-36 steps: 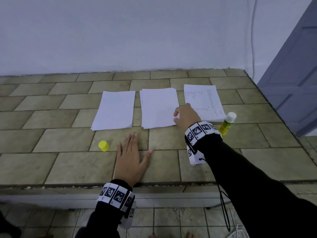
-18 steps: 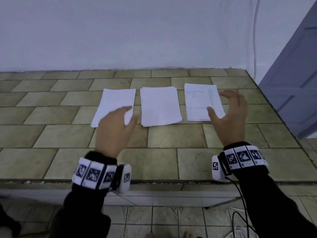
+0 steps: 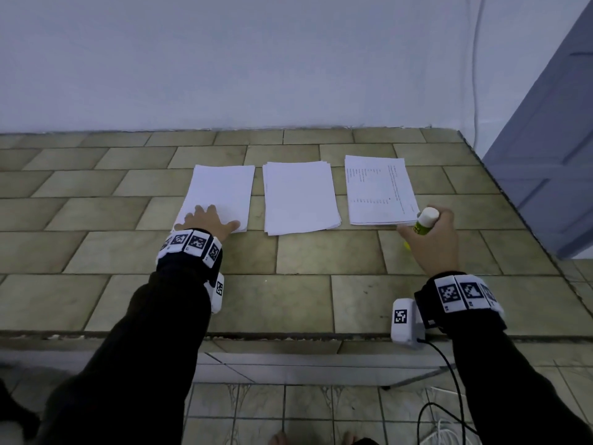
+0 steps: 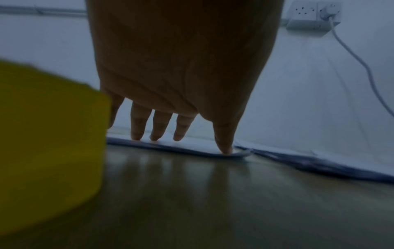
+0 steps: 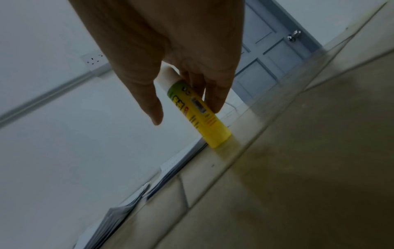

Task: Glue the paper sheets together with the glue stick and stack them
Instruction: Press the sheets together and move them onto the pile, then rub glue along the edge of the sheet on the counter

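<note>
Glue stick point(image 3: 424, 223), uncapped, being pinched by right hand point(image 3: 431, 240) at near right corner of printed stack point(image 3: 380, 191). Left hand point(image 3: 205, 220), fingers spread, pressing blank stack point(image 3: 221, 194) well left. Risk judged: stick being tipped, stack being smeared.

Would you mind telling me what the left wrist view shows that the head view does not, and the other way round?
Only the left wrist view: the yellow cap close by and a wall socket.

Only the head view: the printed stack, and the right hand gripping the glue stick.

Both: the left hand, fingers flat on the left paper stack.
</note>
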Motion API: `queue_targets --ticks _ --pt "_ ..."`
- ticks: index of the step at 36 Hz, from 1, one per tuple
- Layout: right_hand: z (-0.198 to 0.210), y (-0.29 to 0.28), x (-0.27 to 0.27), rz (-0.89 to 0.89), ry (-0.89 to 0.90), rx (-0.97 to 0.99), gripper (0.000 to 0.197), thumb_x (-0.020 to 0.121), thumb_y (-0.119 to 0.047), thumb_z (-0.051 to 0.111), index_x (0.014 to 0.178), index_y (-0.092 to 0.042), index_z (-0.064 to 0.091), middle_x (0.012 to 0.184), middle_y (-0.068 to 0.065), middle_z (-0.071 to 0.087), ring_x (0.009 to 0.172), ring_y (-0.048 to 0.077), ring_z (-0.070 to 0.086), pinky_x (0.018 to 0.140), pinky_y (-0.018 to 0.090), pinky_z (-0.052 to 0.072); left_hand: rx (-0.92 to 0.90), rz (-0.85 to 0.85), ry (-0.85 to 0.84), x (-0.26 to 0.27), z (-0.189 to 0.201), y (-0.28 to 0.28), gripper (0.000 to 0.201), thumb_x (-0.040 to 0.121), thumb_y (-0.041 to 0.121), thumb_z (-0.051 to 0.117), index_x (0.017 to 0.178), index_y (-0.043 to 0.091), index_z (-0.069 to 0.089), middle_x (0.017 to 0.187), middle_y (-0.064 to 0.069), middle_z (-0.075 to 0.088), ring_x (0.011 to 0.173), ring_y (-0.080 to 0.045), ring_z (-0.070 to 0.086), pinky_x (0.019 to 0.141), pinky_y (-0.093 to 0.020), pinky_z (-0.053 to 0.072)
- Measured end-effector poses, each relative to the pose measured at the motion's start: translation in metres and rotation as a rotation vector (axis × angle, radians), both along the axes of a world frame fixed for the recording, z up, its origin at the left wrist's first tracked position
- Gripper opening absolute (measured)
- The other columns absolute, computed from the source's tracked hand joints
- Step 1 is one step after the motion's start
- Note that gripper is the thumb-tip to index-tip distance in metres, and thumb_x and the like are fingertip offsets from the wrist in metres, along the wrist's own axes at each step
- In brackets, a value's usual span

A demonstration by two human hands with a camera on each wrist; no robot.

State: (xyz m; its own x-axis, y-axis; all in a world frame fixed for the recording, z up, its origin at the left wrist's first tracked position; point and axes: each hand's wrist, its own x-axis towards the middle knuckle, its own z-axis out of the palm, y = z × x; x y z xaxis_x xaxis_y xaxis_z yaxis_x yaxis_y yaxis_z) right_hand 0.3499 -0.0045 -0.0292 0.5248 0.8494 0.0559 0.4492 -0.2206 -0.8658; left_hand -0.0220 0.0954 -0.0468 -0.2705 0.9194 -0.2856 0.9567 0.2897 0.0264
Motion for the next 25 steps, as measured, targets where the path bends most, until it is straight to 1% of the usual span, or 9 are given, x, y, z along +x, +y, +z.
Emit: queue_targets --ticks 2,5,9,11,13,16,19,22,25 --pt "-0.002 0.000 0.001 -0.004 -0.007 -0.035 0.046 0.087 -0.016 0.069 0.123 -0.002 0.045 0.107 0.006 0.052 0.091 0.018 0.047 0.073 0.026 0.034 0.012 -0.020 0.019 0.001 -0.001 -0.002 0.070 0.095 0.062 0.045 0.143 0.012 0.038 0.144 -0.016 0.041 0.131 -0.039 0.041 0.107 -0.053 0.036" --pt "-0.007 -0.002 0.004 0.008 -0.006 -0.075 0.033 0.094 -0.015 0.058 0.123 -0.001 0.048 0.101 0.006 0.051 0.092 0.024 0.049 0.075 0.030 0.034 0.021 -0.049 0.049 0.002 0.000 -0.002 0.064 0.095 0.062 0.045 0.134 0.011 0.046 0.130 -0.016 0.051 0.118 -0.039 0.051 0.100 -0.049 0.043" --pt "-0.010 -0.003 0.002 0.021 0.017 -0.094 0.035 0.098 -0.017 0.052 0.129 -0.002 0.045 0.106 0.007 0.051 0.094 0.022 0.046 0.079 0.031 0.034 0.033 -0.072 0.057 -0.001 0.001 0.001 0.060 0.094 0.062 0.046 0.127 0.011 0.050 0.121 -0.015 0.057 0.111 -0.037 0.055 0.096 -0.048 0.046" --pt "-0.010 -0.003 0.002 0.024 0.021 -0.097 0.035 0.099 -0.017 0.050 0.130 -0.002 0.044 0.106 0.006 0.049 0.095 0.022 0.045 0.079 0.031 0.033 0.045 -0.079 0.047 -0.003 0.000 0.003 0.058 0.096 0.059 0.046 0.129 0.011 0.051 0.121 -0.014 0.058 0.111 -0.036 0.056 0.096 -0.046 0.046" --pt "-0.010 -0.003 0.001 0.029 0.018 -0.103 0.035 0.099 -0.017 0.049 0.131 -0.003 0.043 0.106 0.006 0.049 0.095 0.022 0.045 0.079 0.031 0.033 0.065 -0.080 0.037 -0.003 0.002 0.003 0.055 0.098 0.054 0.047 0.135 0.013 0.050 0.127 -0.013 0.059 0.116 -0.034 0.056 0.097 -0.043 0.045" --pt "-0.011 -0.003 0.002 0.027 0.015 -0.109 0.035 0.099 -0.018 0.049 0.130 -0.003 0.043 0.105 0.007 0.050 0.094 0.023 0.046 0.079 0.032 0.034 0.091 -0.072 0.019 -0.003 0.003 0.002 0.050 0.100 0.049 0.044 0.136 0.014 0.050 0.131 -0.012 0.058 0.117 -0.032 0.055 0.094 -0.040 0.043" --pt "-0.012 -0.002 0.002 0.028 0.014 -0.112 0.034 0.099 -0.019 0.049 0.128 -0.003 0.043 0.104 0.006 0.050 0.094 0.023 0.047 0.080 0.033 0.036 0.186 -0.044 -0.058 -0.005 0.008 0.000 0.049 0.101 0.050 0.039 0.136 0.016 0.049 0.131 -0.013 0.058 0.115 -0.034 0.055 0.094 -0.041 0.041" --pt "-0.013 -0.001 0.002 0.036 0.005 -0.117 0.032 0.099 -0.020 0.049 0.127 -0.004 0.043 0.103 0.007 0.051 0.094 0.025 0.049 0.079 0.034 0.036 0.291 -0.026 -0.078 -0.007 0.024 -0.003 0.053 0.101 0.055 0.032 0.137 0.019 0.046 0.128 -0.014 0.058 0.110 -0.036 0.057 0.086 -0.040 0.040" --pt "-0.011 -0.001 0.001 0.041 -0.001 -0.131 0.034 0.099 -0.020 0.049 0.129 -0.005 0.042 0.105 0.008 0.051 0.095 0.025 0.048 0.080 0.034 0.037 0.410 -0.040 -0.113 -0.008 0.043 -0.006 0.055 0.101 0.055 0.032 0.136 0.016 0.048 0.125 -0.016 0.060 0.107 -0.036 0.058 0.082 -0.042 0.042"
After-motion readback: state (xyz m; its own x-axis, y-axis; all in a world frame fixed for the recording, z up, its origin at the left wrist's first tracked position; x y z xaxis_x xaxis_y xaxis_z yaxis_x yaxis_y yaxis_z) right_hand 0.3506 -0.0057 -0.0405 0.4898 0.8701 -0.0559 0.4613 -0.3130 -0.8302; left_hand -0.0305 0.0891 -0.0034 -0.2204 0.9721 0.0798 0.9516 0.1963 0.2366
